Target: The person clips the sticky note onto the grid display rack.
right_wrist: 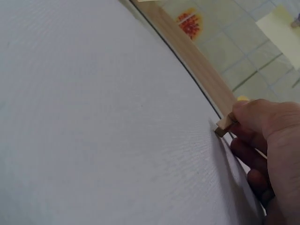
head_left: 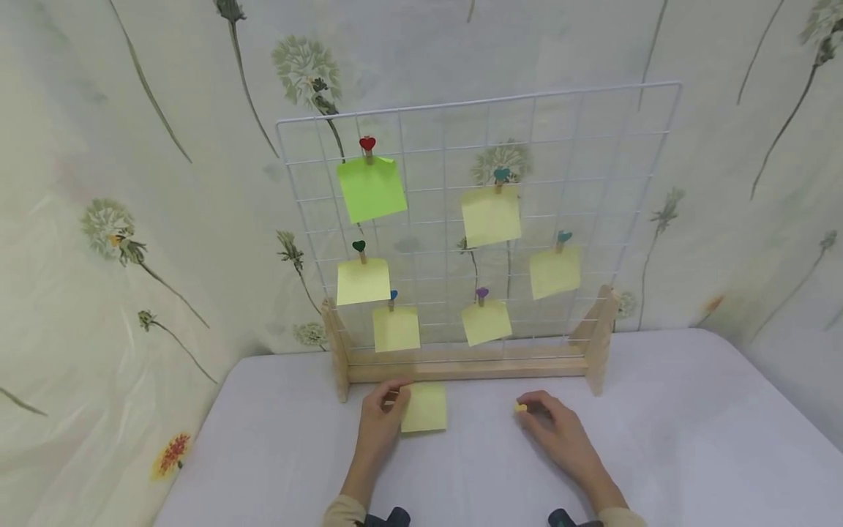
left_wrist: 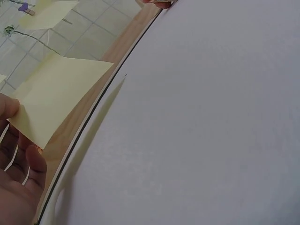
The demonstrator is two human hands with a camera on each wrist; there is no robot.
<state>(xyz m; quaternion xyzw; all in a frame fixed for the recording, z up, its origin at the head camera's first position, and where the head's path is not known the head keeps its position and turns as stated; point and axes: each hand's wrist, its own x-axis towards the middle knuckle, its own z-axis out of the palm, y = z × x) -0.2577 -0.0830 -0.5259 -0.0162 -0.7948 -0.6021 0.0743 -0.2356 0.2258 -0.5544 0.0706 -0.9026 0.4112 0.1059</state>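
My left hand (head_left: 380,417) pinches a pale yellow sticky note (head_left: 424,408) by its left edge, low in front of the rack. In the left wrist view the note (left_wrist: 63,93) is held up off the white cloth, casting a shadow, with the thumb on its face. My right hand (head_left: 560,432) pinches a small wooden clothespin (right_wrist: 226,123) between thumb and fingertips. Its yellow decoration (head_left: 521,408) peeks out at the fingertips, and its wooden legs point away from the hand. The two hands are apart, on either side of the rack's middle.
A white wire grid (head_left: 444,219) stands in a wooden base (head_left: 467,369) behind the hands. Clothespins with heart tops hold a green note (head_left: 372,190) and several yellow notes, such as one at upper middle (head_left: 491,216). White cloth (head_left: 276,439) covers the table; flowered fabric (head_left: 165,146) hangs behind.
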